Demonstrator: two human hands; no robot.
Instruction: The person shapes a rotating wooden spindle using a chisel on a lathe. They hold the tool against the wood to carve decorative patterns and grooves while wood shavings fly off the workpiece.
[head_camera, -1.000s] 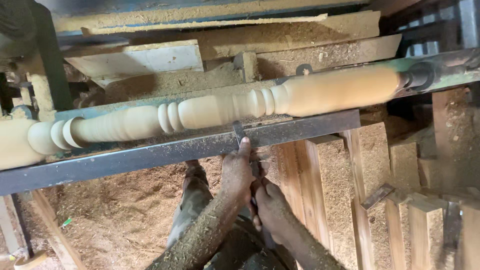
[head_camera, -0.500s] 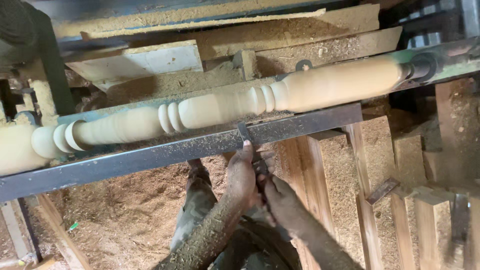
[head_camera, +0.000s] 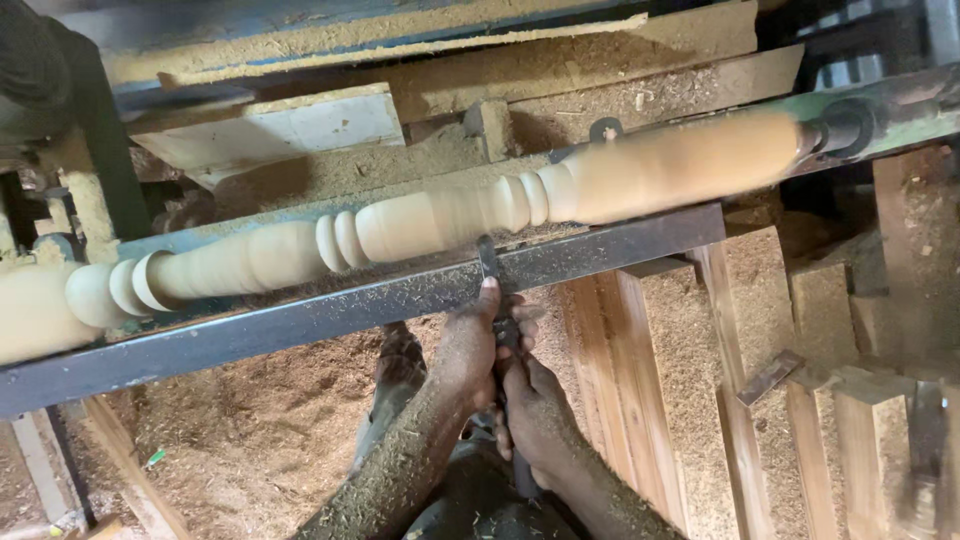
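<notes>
Narrow dark steel chisel (head_camera: 489, 262) lies across the long dark metal tool rest (head_camera: 400, 300), tip at the pale turned wooden spindle (head_camera: 420, 225) just beyond both hands, left hand (head_camera: 470, 345) gripping its blade forward, right hand (head_camera: 535, 405) clamped on the handle behind, sawdust-covered floor (head_camera: 250, 430) below.

Turned spindle (head_camera: 420, 225) lies across the lathe, left to right, its right end on the tailstock centre (head_camera: 845, 130). Tool-rest bar (head_camera: 400, 300) runs just in front of it. Chisel (head_camera: 490, 265) lies across bar, tip at spindle. Both hands behind it: left hand (head_camera: 470, 345) forward, right hand (head_camera: 535, 405) nearer. Sawdust-covered floor (head_camera: 260, 430) below; boards (head_camera: 450, 50) behind.
</notes>
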